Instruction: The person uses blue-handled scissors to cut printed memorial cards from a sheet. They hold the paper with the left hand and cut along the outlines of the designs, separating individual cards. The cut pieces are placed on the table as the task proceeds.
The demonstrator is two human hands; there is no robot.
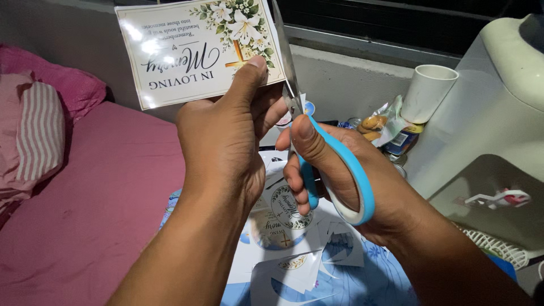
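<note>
My left hand (224,139) holds up a glossy rectangular card (198,48) printed with white flowers, a gold cross and script lettering, thumb pressed on its lower right corner. My right hand (334,170) grips scissors with blue and white handles (354,170). Their blades (286,62) point upward along the card's right edge. Both hands are close together, almost touching, above a heap of printed paper pieces.
Cut sheets and round printed stickers (289,221) lie on a blue patterned cloth (379,277). A pink bed sheet (96,209) and striped pillow (37,136) are at left. A white cup (428,90), snack wrappers (385,127) and a white appliance (498,130) stand at right.
</note>
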